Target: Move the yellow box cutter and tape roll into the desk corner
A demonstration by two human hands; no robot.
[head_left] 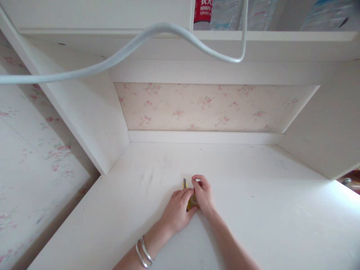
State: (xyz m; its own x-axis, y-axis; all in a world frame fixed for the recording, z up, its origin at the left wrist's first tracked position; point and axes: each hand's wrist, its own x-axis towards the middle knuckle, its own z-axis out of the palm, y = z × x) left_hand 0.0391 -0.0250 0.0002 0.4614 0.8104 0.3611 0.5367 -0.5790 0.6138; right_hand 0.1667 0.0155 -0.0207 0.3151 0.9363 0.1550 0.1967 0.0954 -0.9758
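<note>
My left hand (177, 210) and my right hand (203, 195) meet at the middle of a white desk (253, 210). Both are closed around a small yellow object (192, 202) that is mostly hidden between them. A thin yellow and grey tip (185, 183) sticks out past my left fingers, lying on the desk. My right fingers are curled in a pinch at the object's top. Silver bangles (144, 253) circle my left wrist.
A white cable (135, 45) hangs in a loop across the top of the view. The desk sits in a white alcove with floral wallpaper (208, 107) behind. Bottles, one with a red label (203, 9), stand on the shelf above.
</note>
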